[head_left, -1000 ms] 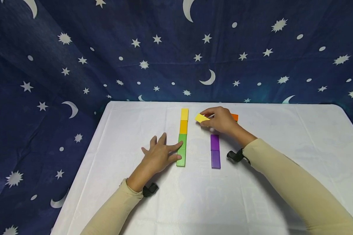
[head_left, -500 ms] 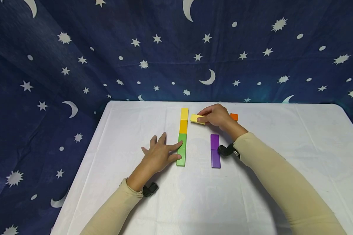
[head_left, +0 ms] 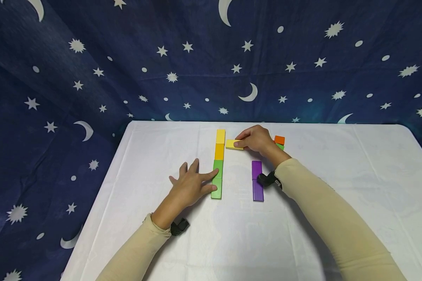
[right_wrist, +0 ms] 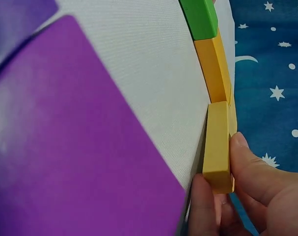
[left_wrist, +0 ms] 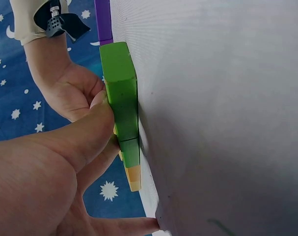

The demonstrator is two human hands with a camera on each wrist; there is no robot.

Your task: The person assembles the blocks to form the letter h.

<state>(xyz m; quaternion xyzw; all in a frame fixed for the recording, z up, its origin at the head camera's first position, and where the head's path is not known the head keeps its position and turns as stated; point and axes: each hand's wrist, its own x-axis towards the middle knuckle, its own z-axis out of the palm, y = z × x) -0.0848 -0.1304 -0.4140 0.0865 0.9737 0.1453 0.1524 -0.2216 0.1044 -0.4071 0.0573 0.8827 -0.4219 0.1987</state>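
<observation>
My right hand [head_left: 256, 139] pinches a pale yellow block [head_left: 230, 144] near the table's [head_left: 204, 242] far edge, just beside where an amber block [head_left: 219, 151] meets a yellow block [head_left: 220, 136]; I cannot tell whether they touch. My left hand [head_left: 188, 188] is spread wide, thumb and index finger on two green blocks [head_left: 216, 184] extending this line toward the near edge. Toward the right edge, my black wrist mount [head_left: 267, 180] partly hides two purple blocks [head_left: 256, 169]; an orange block [head_left: 279, 140] and another green block [head_left: 280, 146] lie beyond my right wrist.

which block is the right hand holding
The yellow block turned crosswise beside the long row; the row's own yellow block lies lengthwise at its far end.
</observation>
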